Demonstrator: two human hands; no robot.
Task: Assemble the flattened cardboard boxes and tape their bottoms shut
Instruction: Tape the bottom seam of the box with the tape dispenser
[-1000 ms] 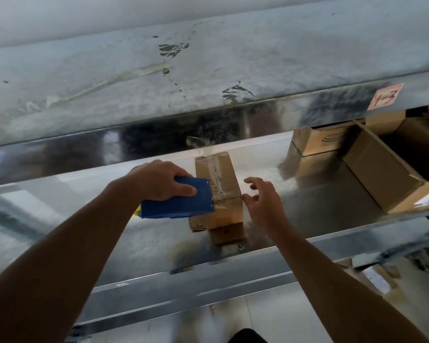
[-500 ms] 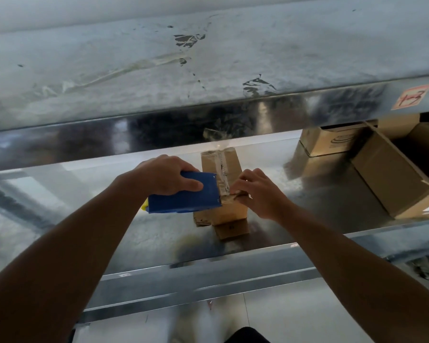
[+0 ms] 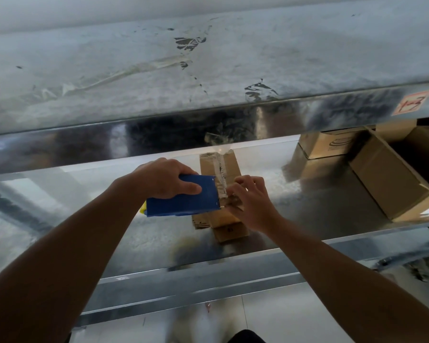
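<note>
Just beneath right grip (image 3: 252, 204): small box (image 3: 229, 167).

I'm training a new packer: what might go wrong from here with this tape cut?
The right hand pinches the tape right beside the front edge of the blue dispenser, so a finger could get nicked when tearing. The small box sits loose on the shiny metal shelf; a hard pull might drag or tip it.
</note>
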